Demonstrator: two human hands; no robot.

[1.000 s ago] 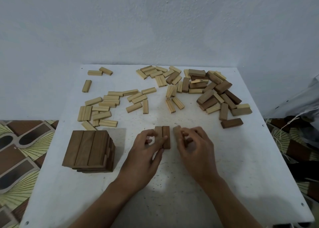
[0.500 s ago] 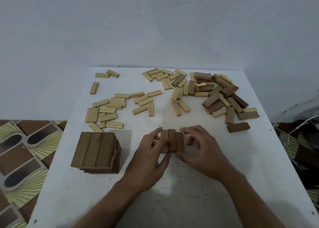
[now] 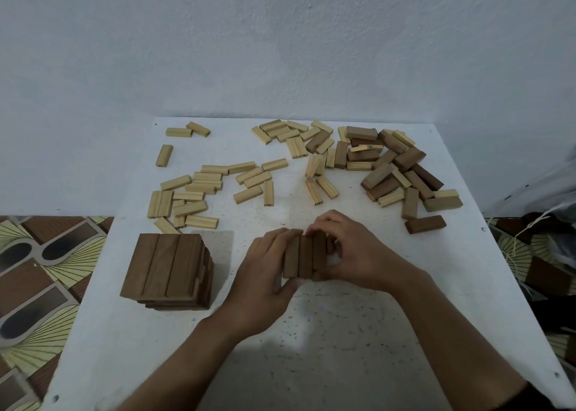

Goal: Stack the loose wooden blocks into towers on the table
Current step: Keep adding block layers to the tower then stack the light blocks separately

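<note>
brown three-block row | pinched between left hand | right hand

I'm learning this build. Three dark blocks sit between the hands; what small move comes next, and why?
Probably release and reach the right hand to the loose dark blocks for a second layer: it and the left hand hold the three-block row, which looks flush, like the finished tower.

Home room, likely: small white table against plain pale wall, patterned brown-yellow floor covering.
</note>
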